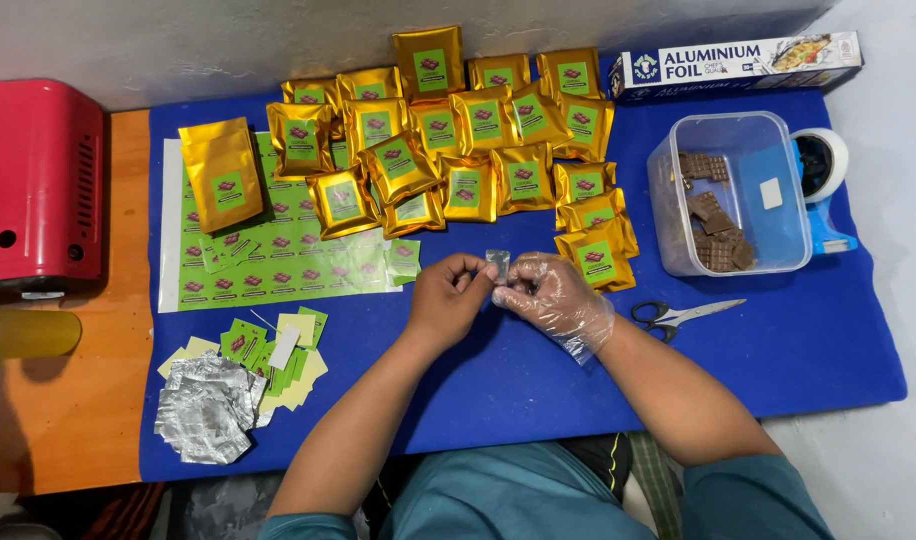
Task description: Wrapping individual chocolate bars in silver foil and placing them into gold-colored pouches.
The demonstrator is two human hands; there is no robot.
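Both hands meet over the middle of the blue mat [538, 390], and between them sits a small foil-wrapped piece [497, 264], pinched at its left edge by the bare left hand [448, 298] and at its right by the right hand [553, 297], which wears a clear plastic glove, likely to keep the food side clean. Fingers are closed tight on the piece, held up off the mat so the wrap can be worked from both sides. Along the far edge, gold pouches [448, 130] with green labels lie heaped, within easy reach. At the right edge stands a clear plastic tub [778, 235] of brown chocolate pieces, scissors [678, 315] just in front of it. Toward the near left corner lie cut foil squares [208, 405] and loose green stickers [268, 350], beside a printed sticker sheet [278, 255]. A red machine [38, 180] sits at the left end.
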